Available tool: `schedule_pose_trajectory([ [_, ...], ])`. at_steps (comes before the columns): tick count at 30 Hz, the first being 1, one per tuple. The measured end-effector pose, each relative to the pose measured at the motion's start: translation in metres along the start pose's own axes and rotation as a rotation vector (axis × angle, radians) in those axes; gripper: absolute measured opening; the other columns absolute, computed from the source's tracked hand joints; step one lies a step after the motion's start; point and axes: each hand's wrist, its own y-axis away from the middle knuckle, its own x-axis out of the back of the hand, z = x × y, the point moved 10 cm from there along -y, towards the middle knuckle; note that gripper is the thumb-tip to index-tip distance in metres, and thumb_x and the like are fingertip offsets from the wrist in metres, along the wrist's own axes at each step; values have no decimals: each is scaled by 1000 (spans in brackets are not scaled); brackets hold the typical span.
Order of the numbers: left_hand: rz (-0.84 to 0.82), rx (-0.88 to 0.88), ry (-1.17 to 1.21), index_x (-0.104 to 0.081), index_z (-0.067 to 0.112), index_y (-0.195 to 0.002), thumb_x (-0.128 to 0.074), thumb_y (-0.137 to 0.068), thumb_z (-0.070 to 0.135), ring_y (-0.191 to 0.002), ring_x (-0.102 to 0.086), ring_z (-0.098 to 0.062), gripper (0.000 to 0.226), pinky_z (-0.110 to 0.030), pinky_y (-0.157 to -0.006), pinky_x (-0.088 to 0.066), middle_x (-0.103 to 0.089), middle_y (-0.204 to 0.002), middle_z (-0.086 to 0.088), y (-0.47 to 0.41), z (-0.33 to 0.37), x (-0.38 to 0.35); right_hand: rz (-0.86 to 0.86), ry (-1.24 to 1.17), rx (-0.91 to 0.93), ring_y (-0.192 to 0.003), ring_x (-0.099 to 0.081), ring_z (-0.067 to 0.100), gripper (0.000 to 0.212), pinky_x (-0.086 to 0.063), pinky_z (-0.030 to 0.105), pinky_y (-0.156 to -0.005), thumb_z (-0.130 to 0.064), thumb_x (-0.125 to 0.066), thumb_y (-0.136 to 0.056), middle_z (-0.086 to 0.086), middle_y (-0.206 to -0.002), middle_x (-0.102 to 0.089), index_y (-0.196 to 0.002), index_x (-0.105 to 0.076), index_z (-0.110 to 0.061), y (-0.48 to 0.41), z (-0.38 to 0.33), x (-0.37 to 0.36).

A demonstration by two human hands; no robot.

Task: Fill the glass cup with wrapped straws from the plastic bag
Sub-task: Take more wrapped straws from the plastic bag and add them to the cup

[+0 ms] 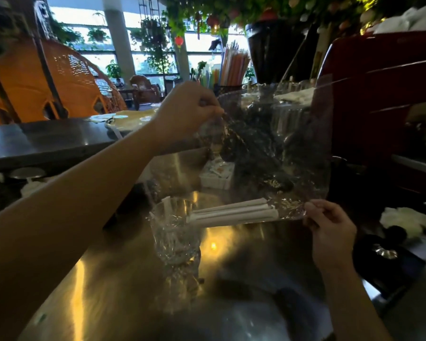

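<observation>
Wrapped straws [233, 214] lie low in the plastic bag [276, 148], pinched by both hands: left hand [186, 112], right hand [330, 222]. Tip gently toward the glass cup [174, 232].

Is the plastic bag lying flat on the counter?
No: both hands hold the plastic bag up in the air, tilted so its wrapped straws point toward the glass cup.

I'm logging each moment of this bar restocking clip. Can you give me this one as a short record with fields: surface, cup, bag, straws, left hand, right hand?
surface: shiny steel counter
cup: clear cut-glass cup, upright, a few straws already inside
bag: large clear plastic bag, held up and tilted above the counter
straws: bundle of white paper-wrapped straws lying low in the bag, ends pointing toward the cup rim
left hand: pinching the bag's upper edge
right hand: pinching the bag's lower corner
</observation>
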Motion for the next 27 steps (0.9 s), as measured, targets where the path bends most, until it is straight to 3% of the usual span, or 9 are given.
schedule_pose_trajectory([
  [9, 51, -26, 45, -71, 2, -92, -62, -84, 17, -70, -58, -13, 19, -34, -82, -49, -63, -79, -3, -5, 7, 7, -53, 31, 18, -65, -58, 5, 22, -51, 14, -59, -5, -65, -78, -10, -70, -66, -74, -67, -27, -5, -22, -3],
  [13, 42, 16, 43, -71, 3, -92, -63, -84, 18, -65, -53, -4, 19, -30, -80, -46, -65, -80, -5, -2, -12, 2, -62, 60, 31, -68, -58, 7, 21, -51, 16, -62, -6, -65, -78, -8, -72, -65, -74, -67, -27, -6, -28, -9],
  [17, 133, 63, 64, -70, 6, -88, -60, -86, 18, -68, -54, -7, 16, -28, -73, -43, -65, -82, -6, 5, -30, 7, -64, 9, -15, -61, -58, 5, 20, -51, 14, -58, -3, -66, -76, -10, -63, -65, -71, -67, -22, -9, -25, -20],
  [21, 98, 119, 57, -67, 3, -86, -61, -85, 16, -68, -51, -10, 14, -23, -62, -37, -61, -81, -7, 8, -45, 3, -43, -54, -57, -61, -61, 2, 17, -51, 13, -56, 1, -64, -77, -11, -61, -65, -74, -65, -16, -16, -21, -28],
  [27, 123, 143, 47, -65, 4, -86, -61, -86, 16, -76, -52, -12, 13, -24, -72, -40, -60, -84, -5, 12, -57, 8, -84, -16, -67, -65, -62, 2, 19, -50, 13, -55, 0, -65, -77, -12, -63, -65, -73, -65, -19, -20, -20, -41],
])
